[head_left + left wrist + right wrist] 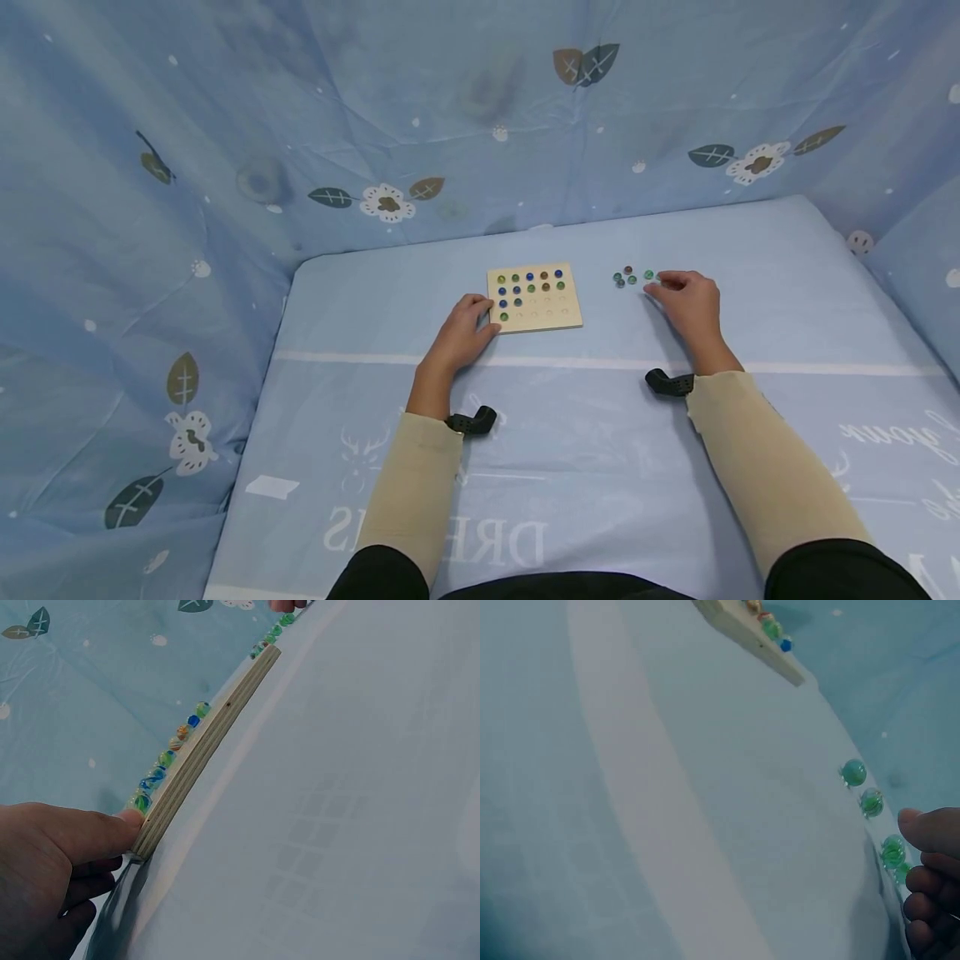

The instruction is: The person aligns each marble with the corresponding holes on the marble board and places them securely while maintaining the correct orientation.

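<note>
A pale wooden marble board [536,318] lies on the table, its two far rows full of coloured glass marbles and the nearer two partly filled from the left. At its near left corner, my left hand [462,332] holds the board, thumb on the near side and fingers at the left edge. In the left wrist view the thumb [112,831] presses that corner. To the right, my right hand [688,304] reaches in at loose marbles, thumb and forefinger apart. A green marble [892,851] shows right by those fingertips, with another [904,871] partly hidden by them.
Several loose marbles [627,270] lie in a small cluster between the board and my right hand. A light blue cloth [570,417] with a pale stripe covers the table. Patterned fabric [480,150] hangs behind the table and at its sides.
</note>
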`<state>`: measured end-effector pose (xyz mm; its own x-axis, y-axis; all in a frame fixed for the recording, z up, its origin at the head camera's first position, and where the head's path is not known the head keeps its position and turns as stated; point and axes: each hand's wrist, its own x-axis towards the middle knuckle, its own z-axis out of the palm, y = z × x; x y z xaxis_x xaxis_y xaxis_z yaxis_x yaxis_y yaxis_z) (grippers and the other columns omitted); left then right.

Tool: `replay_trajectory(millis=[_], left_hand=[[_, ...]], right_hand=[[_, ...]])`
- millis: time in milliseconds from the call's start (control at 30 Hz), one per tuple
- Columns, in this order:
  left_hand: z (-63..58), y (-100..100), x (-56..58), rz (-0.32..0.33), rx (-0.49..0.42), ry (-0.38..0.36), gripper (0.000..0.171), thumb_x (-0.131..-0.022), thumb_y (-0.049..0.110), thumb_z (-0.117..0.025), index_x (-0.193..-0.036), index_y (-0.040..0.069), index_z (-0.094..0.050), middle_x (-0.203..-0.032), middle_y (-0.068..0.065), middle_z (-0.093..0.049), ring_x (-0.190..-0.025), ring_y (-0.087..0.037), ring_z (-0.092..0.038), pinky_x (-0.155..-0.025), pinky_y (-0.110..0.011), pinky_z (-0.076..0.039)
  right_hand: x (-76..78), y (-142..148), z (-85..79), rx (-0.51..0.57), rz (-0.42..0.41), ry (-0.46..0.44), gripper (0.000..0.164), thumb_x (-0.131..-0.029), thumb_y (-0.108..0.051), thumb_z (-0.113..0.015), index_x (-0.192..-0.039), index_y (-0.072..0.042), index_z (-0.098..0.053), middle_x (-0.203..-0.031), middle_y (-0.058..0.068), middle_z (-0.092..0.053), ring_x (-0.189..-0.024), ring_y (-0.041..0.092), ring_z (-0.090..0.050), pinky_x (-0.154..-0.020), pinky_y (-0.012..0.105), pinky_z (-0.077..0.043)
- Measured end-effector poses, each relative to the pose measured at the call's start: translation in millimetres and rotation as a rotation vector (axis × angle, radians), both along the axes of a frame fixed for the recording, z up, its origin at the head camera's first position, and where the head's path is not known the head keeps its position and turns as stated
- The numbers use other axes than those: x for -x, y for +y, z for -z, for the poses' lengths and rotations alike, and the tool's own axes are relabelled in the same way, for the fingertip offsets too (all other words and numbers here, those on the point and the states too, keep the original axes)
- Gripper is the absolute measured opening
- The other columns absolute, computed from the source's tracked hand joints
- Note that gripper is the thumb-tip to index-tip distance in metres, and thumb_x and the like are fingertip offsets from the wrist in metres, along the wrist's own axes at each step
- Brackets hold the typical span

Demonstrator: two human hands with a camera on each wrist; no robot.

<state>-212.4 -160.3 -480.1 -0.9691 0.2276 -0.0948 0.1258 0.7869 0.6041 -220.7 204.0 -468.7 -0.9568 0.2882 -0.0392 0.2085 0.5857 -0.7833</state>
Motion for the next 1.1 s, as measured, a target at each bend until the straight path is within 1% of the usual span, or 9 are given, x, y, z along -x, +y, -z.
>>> replay_trajectory(millis=[133,300,567,833,1100], left_hand=[[0.9,1,-0.3,-0.004,0.004,-0.009,0.054,-0.097,0.030,-0.064,-0.144,0.009,-0.050,-0.144,-0.006,-0.046,-0.138,-0.023,-0.042,-0.115,-0.042,-0.037],[1.2,2,0.2,-0.012,0.006,-0.018,0.054,-0.097,0.030,-0.064,-0.145,0.010,-0.050,-0.144,-0.005,-0.046,-0.138,-0.023,-0.042,-0.115,-0.041,-0.037],[0.3,1,1.1,-0.009,0.002,-0.025,0.054,-0.097,0.031,-0.063,-0.146,0.010,-0.049,-0.146,-0.006,-0.044,-0.139,-0.023,-0.041,-0.115,-0.042,-0.037],[-0.5,0,-1.7,-0.021,-0.009,-0.006,0.053,-0.096,0.031,-0.065,-0.143,0.011,-0.052,-0.147,-0.005,-0.046,-0.140,-0.024,-0.041,-0.116,-0.043,-0.036],[-1.2,-1,-2.0,-0.037,-0.027,-0.027,0.062,-0.096,0.032,-0.065,-0.151,0.016,-0.041,-0.157,-0.002,-0.039,-0.147,-0.020,-0.032,-0.120,-0.038,-0.028]], right_hand=[[0.6,2,4.3,0.005,-0.006,-0.031,0.048,-0.091,-0.030,-0.071,-0.130,-0.003,-0.064,-0.122,0.019,-0.065,-0.106,0.025,-0.058,-0.082,0.032,-0.046],[1.9,3,7.8,0.006,-0.021,-0.042,0.049,-0.092,-0.028,-0.070,-0.132,-0.003,-0.062,-0.124,0.019,-0.063,-0.108,0.027,-0.057,-0.084,0.034,-0.046],[4.3,4,13.6,-0.017,-0.017,0.001,0.046,-0.092,-0.023,-0.070,-0.132,-0.002,-0.062,-0.124,0.020,-0.061,-0.109,0.030,-0.057,-0.084,0.037,-0.046],[4.0,2,17.3,-0.023,-0.016,0.017,0.045,-0.092,-0.022,-0.069,-0.131,-0.002,-0.062,-0.126,0.021,-0.060,-0.111,0.032,-0.057,-0.087,0.040,-0.047],[4.2,2,17.6,-0.010,-0.014,0.021,0.044,-0.093,-0.023,-0.068,-0.131,-0.002,-0.063,-0.125,0.020,-0.059,-0.110,0.031,-0.057,-0.085,0.038,-0.046]])
